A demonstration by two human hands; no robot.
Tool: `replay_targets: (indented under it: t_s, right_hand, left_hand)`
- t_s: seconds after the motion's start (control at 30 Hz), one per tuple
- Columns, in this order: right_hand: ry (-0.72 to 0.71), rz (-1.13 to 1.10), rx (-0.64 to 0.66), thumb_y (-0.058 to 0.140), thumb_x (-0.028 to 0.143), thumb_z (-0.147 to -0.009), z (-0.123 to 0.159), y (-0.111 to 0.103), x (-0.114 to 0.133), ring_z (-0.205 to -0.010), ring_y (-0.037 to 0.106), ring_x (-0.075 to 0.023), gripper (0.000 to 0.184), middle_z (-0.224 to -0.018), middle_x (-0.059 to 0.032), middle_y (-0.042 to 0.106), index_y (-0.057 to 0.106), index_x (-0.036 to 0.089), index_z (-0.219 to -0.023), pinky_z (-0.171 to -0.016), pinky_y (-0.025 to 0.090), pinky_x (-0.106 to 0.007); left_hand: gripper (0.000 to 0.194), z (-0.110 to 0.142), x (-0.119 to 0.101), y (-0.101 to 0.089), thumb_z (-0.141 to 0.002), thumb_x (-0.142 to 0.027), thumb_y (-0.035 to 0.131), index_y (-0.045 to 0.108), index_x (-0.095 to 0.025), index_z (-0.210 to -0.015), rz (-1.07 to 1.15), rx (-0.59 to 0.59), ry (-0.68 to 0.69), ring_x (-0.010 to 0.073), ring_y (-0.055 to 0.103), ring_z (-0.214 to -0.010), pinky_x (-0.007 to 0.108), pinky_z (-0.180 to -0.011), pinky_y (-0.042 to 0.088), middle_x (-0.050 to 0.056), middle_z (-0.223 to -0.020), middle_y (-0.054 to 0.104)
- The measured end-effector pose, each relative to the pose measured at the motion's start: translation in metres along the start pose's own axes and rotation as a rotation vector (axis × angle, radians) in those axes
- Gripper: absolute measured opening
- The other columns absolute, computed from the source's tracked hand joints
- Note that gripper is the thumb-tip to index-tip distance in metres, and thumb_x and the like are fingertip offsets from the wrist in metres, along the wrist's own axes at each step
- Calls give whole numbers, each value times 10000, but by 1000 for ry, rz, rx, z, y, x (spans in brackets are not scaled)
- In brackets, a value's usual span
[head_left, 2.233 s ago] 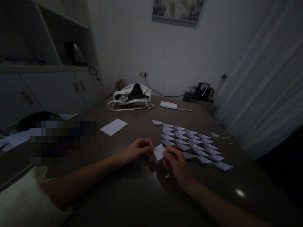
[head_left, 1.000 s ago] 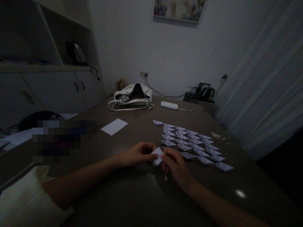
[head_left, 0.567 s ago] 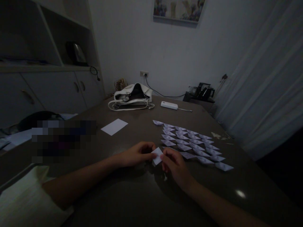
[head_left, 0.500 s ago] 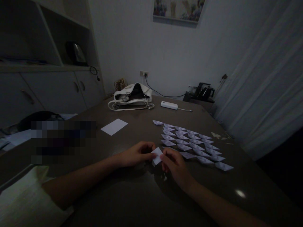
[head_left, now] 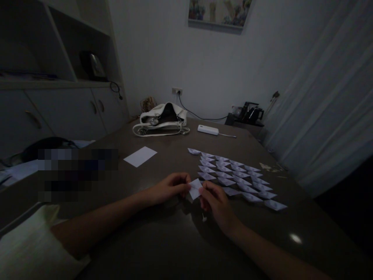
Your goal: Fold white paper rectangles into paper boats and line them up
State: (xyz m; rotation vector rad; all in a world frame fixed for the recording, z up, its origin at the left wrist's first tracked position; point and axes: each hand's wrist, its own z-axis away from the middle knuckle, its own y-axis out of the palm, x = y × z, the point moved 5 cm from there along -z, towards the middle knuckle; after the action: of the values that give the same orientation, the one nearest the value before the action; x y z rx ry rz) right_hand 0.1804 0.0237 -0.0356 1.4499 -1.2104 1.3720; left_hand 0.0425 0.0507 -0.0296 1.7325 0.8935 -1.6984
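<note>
A small folded white paper piece [head_left: 194, 188] is pinched between both my hands just above the dark table [head_left: 163, 241]. My left hand [head_left: 169, 188] grips its left edge with curled fingers. Closed on its right edge, my right hand [head_left: 217, 204] rests near the tabletop. Just beyond and to the right lie several folded paper boats [head_left: 236, 179] in rows. A flat white sheet [head_left: 140, 156] lies farther back on the left.
A white handbag [head_left: 161, 118] and a white power bank [head_left: 208, 130] with a cable sit at the table's far end. A black kettle [head_left: 249, 112] stands behind. Cabinets and shelves line the left wall, curtains the right. A blurred patch covers the left.
The folded paper has been turned and reshaped slightly between my fingers; both hands stay in the same spot near the rows of boats.
</note>
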Motion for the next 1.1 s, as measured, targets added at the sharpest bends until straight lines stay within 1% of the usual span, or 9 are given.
replay_targets:
  t_s: [0.1, 0.3, 0.43, 0.57, 0.63, 0.7, 0.77, 0.9, 1.1]
  right_hand:
    - [-4, 1, -5, 522, 347, -823, 1, 0, 0, -425, 390, -79, 284, -478, 61, 440, 435, 191, -602, -422, 294, -197]
    - [7, -1, 5, 532, 361, -821, 1, 0, -2, -415, 388, -80, 291, -479, 61, 443, 431, 196, -604, -417, 285, -202]
    - [6, -4, 9, 534, 374, -817, 0, 0, -3, -411, 385, -80, 291, -475, 65, 437, 428, 199, -610, -414, 282, -201]
    - [6, 10, 9, 528, 371, -817, 0, 0, -3, -409, 385, -79, 290, -474, 64, 439, 422, 199, -609, -411, 281, -200]
    - [9, 11, 16, 529, 374, -816, 0, 1, -2, -406, 382, -78, 293, -472, 65, 437, 422, 199, -607, -410, 280, -200]
    - [10, 11, 19, 530, 376, -816, 0, 2, -2, -407, 381, -77, 294, -473, 66, 435, 423, 198, -607, -411, 280, -199]
    - [6, 14, 20, 532, 379, -813, 0, 2, -1, -409, 384, -78, 300, -474, 64, 436, 421, 197, -602, -413, 283, -199]
    - [14, 20, 20, 536, 391, -812, 0, 1, -2, -408, 393, -80, 298, -480, 62, 443, 428, 198, -613, -412, 296, -199]
    - [-6, 38, 22, 529, 388, -828, -1, 0, -3, -407, 402, -81, 292, -479, 63, 448, 437, 197, -628, -416, 303, -196]
  left_hand:
    - [206, 0, 2, -1, -826, -332, 566, 498, -146, -768, 15, -17, -8, 101, 467, -580, 218, -566, 367, -38, -613, 499]
    - [174, 1, -1, -1, -827, -294, 577, 499, -150, -767, 35, -4, -3, 100, 469, -605, 214, -577, 362, -34, -641, 506]
    - [182, 1, -1, 0, -836, -297, 576, 498, -149, -764, 24, 2, -5, 100, 466, -594, 216, -564, 357, -35, -630, 501]
    - [185, 0, 1, 2, -821, -281, 623, 496, -148, -844, 85, 7, 19, 96, 480, -633, 220, -590, 377, -24, -722, 521]
    - [215, 0, 1, 2, -810, -255, 647, 478, -159, -902, 132, 5, 51, 100, 496, -670, 222, -605, 388, -17, -777, 526]
    - [241, 0, -1, 2, -801, -229, 662, 461, -168, -919, 158, 5, 89, 108, 509, -707, 228, -621, 397, -11, -809, 529]
    - [231, 0, -3, 3, -796, -212, 668, 465, -164, -895, 146, 13, 108, 113, 513, -729, 233, -642, 402, -9, -814, 529]
    - [197, 2, -5, 5, -792, -205, 669, 500, -152, -879, 73, 52, 89, 118, 517, -755, 241, -680, 408, -4, -823, 542]
    - [248, 1, 0, 5, -768, -232, 692, 518, -153, -926, 29, 46, 51, 137, 549, -778, 265, -696, 434, 14, -854, 574]
